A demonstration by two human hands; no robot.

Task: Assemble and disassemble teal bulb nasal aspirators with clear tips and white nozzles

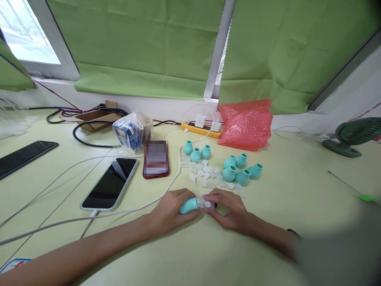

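My left hand [171, 208] is wrapped round a teal squeeze bulb [189, 205], which lies on its side just above the table with its neck to the right. A translucent white plastic tip [202, 203] sits at the bulb's neck. The fingers of my right hand [230, 207] pinch this tip from the right; its far end is partly hidden by them. Beyond my hands lie several loose translucent plastic pieces [206, 171]. Several more teal bulbs stand around them, one group at the back [195, 155] and another to the right [229, 173].
A phone with a pale case [109, 184] and a red-cased phone [156, 159] lie left, with white cables crossing the table. A yellow power strip [201, 130], red bubble wrap [245, 125] and a bagged blue box [131, 133] are behind. Right are a green fan [357, 133] and a screwdriver [366, 198].
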